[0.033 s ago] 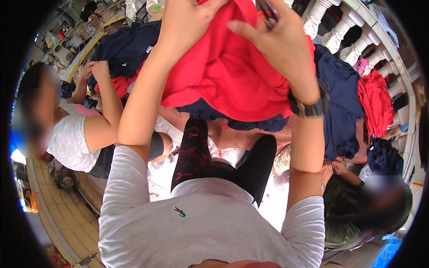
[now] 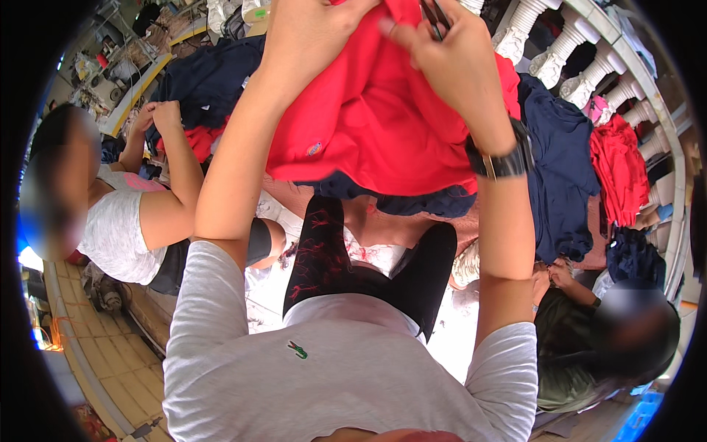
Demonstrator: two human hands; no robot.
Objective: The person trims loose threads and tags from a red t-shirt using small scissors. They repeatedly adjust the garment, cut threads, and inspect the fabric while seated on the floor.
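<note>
Right hand [image 2: 449,55], dark snips pinched in fingers, grips red shirt [image 2: 383,125]; left hand [image 2: 309,26] bunches it alongside. Looks mid thread-trim; next needs seam pulled taut.

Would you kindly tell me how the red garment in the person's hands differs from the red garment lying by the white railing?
The red garment in the hands is held up by the left hand and right hand; the red garment by the railing lies untouched on a pile. The held one looks larger and shows a small chest emblem; the other is crumpled, with none visible. Both are bright red fabric.
</note>
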